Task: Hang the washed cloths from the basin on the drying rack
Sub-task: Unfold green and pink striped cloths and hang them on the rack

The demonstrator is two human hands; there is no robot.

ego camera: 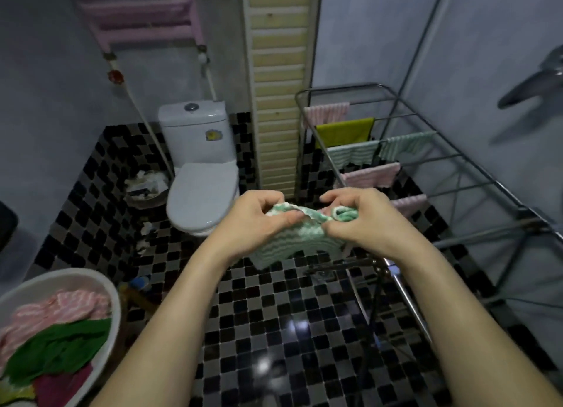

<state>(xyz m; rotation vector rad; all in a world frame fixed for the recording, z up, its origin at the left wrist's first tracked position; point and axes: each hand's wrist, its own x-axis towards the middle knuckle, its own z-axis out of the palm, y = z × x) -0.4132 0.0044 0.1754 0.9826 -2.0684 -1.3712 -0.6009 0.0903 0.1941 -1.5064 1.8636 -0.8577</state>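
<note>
Over checkered floor [274, 330], left hand [259, 220] and right hand [362, 220] pinch one green-striped cloth [298, 239]; six cloths [344, 130] hang on rack [341, 88].

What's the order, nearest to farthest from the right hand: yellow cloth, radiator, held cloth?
1. Held cloth, gripped in the right hand.
2. Yellow cloth, on the rack ahead.
3. Radiator, high on the far wall, left.

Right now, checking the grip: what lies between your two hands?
The bunched green-and-white cloth spans the gap, gripped by left hand and right hand; head view shows it.
</note>
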